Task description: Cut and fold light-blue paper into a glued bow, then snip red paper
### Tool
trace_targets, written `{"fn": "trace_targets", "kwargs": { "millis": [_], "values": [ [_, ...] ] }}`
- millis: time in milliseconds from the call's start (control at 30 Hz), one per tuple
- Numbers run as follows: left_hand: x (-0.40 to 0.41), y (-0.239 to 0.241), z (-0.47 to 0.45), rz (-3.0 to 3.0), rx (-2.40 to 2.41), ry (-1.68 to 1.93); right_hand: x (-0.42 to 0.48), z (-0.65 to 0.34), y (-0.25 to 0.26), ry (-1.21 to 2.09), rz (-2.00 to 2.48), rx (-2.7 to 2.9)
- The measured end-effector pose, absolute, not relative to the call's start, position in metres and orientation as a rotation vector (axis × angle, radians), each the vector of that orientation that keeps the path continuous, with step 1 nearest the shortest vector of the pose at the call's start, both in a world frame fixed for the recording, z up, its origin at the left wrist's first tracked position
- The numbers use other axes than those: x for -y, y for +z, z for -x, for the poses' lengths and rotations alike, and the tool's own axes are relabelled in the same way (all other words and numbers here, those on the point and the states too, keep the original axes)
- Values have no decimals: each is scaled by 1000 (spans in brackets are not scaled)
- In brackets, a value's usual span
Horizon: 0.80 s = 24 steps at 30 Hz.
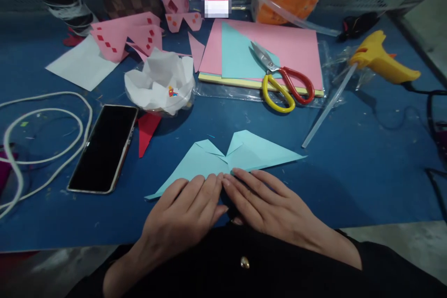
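Observation:
A light blue folded paper, shaped like a butterfly with two spread wings, lies on the blue table near its front edge. My left hand rests with its fingertips along the lower edge of the left wing, thumb apart from the paper. From the other side, my right hand lays its stretched fingers along the lower middle and right wing. The fingertips of both hands meet near the paper's centre and cover part of its lower edge.
A phone, a white cable and a red paper scrap lie left. Behind are a paper-lined bowl, pink paper butterflies and scissors on coloured sheets. A yellow glue gun with a glue stick lies right.

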<state>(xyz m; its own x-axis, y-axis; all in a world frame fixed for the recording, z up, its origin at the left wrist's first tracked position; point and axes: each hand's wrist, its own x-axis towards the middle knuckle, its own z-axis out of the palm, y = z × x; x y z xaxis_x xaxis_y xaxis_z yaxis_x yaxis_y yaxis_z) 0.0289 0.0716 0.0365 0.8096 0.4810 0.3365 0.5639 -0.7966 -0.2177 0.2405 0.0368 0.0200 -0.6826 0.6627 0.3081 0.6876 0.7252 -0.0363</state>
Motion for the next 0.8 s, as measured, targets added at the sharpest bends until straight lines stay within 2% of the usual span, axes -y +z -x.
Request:
{"fn": "trace_targets", "kwargs": {
  "millis": [300,500,800],
  "values": [
    [-74,35,-27,2702,659,-272,-34,-248,20,-174,1170,2561],
    [-74,32,-24,2680,592,-250,-29,-277,26,-136,1468,2506],
    [-76,36,-32,2711,680,-422,-17,-310,32,-268,1680,2395]
  ]
}}
